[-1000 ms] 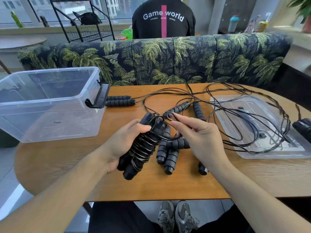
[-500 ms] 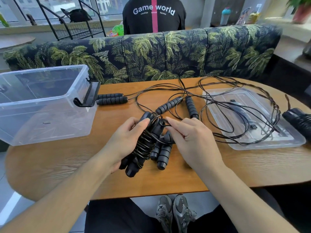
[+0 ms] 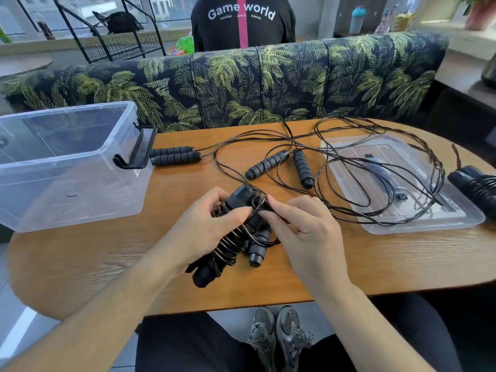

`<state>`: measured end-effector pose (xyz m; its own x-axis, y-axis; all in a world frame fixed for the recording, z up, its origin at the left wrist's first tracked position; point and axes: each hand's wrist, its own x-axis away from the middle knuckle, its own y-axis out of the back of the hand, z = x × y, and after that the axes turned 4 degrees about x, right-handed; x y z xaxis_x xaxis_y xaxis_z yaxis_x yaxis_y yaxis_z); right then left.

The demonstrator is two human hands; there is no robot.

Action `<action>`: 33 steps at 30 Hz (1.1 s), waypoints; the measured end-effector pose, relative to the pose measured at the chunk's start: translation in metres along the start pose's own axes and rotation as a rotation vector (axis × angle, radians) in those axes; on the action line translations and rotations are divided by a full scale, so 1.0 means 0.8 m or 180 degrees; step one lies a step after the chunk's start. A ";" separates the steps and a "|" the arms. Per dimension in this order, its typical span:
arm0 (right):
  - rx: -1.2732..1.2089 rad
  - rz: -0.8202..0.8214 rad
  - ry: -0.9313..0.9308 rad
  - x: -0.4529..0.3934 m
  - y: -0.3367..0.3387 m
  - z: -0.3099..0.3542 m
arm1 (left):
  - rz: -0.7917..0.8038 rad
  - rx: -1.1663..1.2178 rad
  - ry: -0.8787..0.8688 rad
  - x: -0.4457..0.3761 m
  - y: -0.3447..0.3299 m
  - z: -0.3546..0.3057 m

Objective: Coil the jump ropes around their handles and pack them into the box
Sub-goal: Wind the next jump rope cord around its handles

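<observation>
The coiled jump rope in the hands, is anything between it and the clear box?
Nothing visible blocks it. The coiled jump rope, held by the left hand and right hand, has only bare table between it and the open clear box.

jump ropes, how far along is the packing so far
Done: one coiled rope lies at the table's right edge. In hand: the left hand holds a wound bundle while the right hand pinches its loose cord end. Left: two handle pairs with uncoiled cords, and the clear box holds no ropes yet.
</observation>
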<state>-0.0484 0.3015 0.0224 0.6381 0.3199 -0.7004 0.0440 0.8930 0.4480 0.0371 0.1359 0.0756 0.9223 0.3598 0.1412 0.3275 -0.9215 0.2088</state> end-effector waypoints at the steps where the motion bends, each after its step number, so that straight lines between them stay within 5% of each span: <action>1: -0.0136 -0.0057 -0.0086 0.001 0.000 0.000 | 0.0007 -0.0072 -0.0038 0.001 -0.001 0.000; 10: -0.0835 -0.0249 -0.0604 0.001 0.009 0.011 | 0.0111 -0.0036 -0.0060 0.006 -0.002 -0.005; 17: -0.1654 0.0182 -0.0931 0.002 0.022 0.015 | 0.0249 -0.0093 -0.0077 0.008 -0.004 -0.008; 22: -0.1502 0.0498 -0.0513 0.006 0.022 0.005 | 0.0192 -0.0157 0.0049 0.010 -0.007 -0.006; 28: -0.1569 0.0383 -0.0930 0.003 0.027 0.000 | 0.0192 -0.0996 -0.0172 0.009 -0.012 -0.014; 33: -0.0627 0.0822 -0.0161 0.001 0.035 -0.005 | 0.0140 -0.1499 -0.0239 0.004 -0.014 -0.012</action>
<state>-0.0495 0.3283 0.0323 0.6463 0.5322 -0.5469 -0.2707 0.8300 0.4877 0.0342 0.1484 0.0828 0.9512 0.2943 0.0929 0.1752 -0.7628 0.6224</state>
